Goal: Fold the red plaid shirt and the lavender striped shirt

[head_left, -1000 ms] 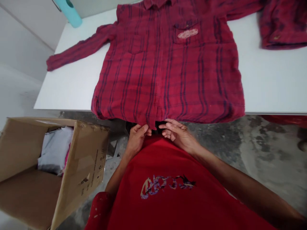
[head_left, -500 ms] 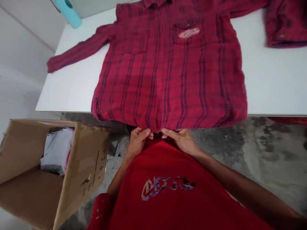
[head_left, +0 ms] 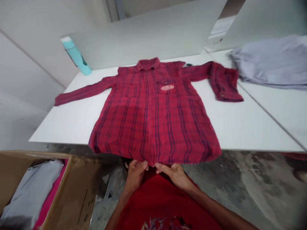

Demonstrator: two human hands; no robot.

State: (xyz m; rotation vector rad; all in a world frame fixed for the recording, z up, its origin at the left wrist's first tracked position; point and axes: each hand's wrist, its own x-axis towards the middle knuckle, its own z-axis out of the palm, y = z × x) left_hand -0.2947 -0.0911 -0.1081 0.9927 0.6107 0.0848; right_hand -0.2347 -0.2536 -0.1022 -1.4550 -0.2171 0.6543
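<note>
A red plaid shirt (head_left: 141, 118) with dark stripes lies front side up on the white table (head_left: 251, 127), its hem hanging past the front edge. Its left-hand sleeve stretches out straight, while the other sleeve bends back at the elbow. A pale oval patch (head_left: 167, 87) marks one chest pocket. My left hand (head_left: 136, 174) pinches the hem just left of the front opening. Just right of that opening, my right hand (head_left: 174, 174) pinches the hem too. Both thumbs rest on top of the cloth; the other fingers are partly hidden beneath it.
A turquoise bottle-shaped object (head_left: 76, 56) leans at the table's back left corner. Grey folded cloth (head_left: 273, 62) lies at the right, beyond a seam in the tabletop. On the floor at left stands an open cardboard box (head_left: 72, 191) holding grey and pink cloth.
The head view has tilted up, bringing the collar, wall and grey cloth into sight. Both hands keep their pinch on the hem, and the shirt lies much as before.
</note>
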